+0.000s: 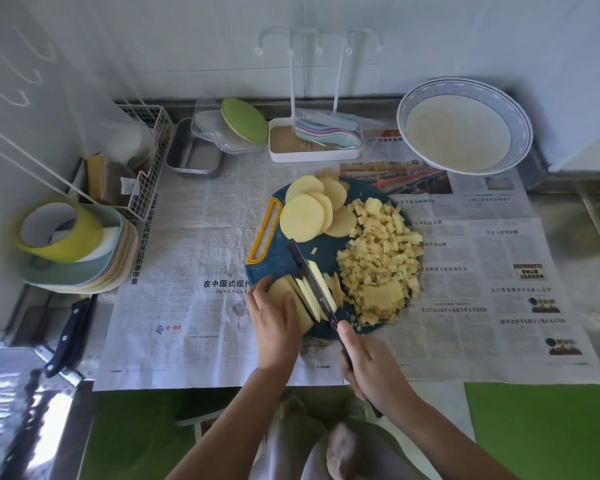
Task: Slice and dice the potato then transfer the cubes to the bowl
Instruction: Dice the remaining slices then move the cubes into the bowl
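The left hand (274, 320) is pressing down on a stack of potato slices (279, 292) at the near edge of the round blue cutting board (329, 237), fingers curled over the top of the stack. The right hand (371, 368) is gripping the dark handle of a kitchen knife (313, 282) with the thumb lying along its spine. The blade is cutting through the stack, and pale strips (324, 285) are leaning just beside it. A heap of diced potato cubes (381, 261) is sitting on the right of the board, and uncut round slices (309, 209) are overlapping at its far side. The blue-rimmed bowl (520, 112) is standing well apart at the far right on the newspaper (187, 237), holding what looks like cloudy liquid. A second knife (68, 337) is lying at the counter's left edge.
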Action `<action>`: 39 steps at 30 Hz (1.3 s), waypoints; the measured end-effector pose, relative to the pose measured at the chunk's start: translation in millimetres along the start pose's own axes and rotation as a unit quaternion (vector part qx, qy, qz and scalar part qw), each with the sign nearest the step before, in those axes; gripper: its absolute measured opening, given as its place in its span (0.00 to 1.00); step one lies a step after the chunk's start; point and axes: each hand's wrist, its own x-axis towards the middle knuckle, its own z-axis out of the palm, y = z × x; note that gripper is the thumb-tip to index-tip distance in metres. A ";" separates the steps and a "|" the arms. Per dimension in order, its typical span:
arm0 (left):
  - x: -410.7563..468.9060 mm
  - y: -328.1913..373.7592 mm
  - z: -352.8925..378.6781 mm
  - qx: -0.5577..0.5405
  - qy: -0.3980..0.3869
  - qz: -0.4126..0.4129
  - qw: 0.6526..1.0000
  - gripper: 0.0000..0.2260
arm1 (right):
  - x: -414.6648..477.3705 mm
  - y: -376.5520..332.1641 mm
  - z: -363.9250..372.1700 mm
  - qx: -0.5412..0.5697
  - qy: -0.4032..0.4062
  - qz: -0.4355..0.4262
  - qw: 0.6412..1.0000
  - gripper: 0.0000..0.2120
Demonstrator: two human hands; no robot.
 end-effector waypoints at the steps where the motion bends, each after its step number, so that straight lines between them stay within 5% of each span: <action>1: -0.8 1.2 -0.4 -0.003 0.003 -0.001 1.000 0.16 | -0.4 2.9 1.8 -0.008 0.017 -0.008 1.000 0.30; 4: -2.7 3.4 0.5 -0.004 0.011 -0.003 1.000 0.16 | 2.5 8.4 5.0 -0.049 0.034 -0.017 0.998 0.29; 10: -1.9 3.5 1.3 0.052 -0.017 -0.005 0.999 0.33 | 8.2 8.4 12.1 -0.060 0.034 -0.016 0.997 0.28; 20: 8.4 7.4 0.4 0.107 -0.023 -0.029 0.994 0.29 | -1.8 -8.9 -10.8 0.053 -0.017 0.027 0.998 0.32; 25: 8.4 6.0 -8.7 0.017 -0.036 -0.051 0.998 0.16 | -6.1 -10.8 -9.6 0.008 -0.012 0.003 1.000 0.32; 39: 7.9 -10.4 -5.6 0.076 -0.010 0.047 0.996 0.13 | -0.9 6.9 15.9 -0.058 -0.014 0.022 0.998 0.31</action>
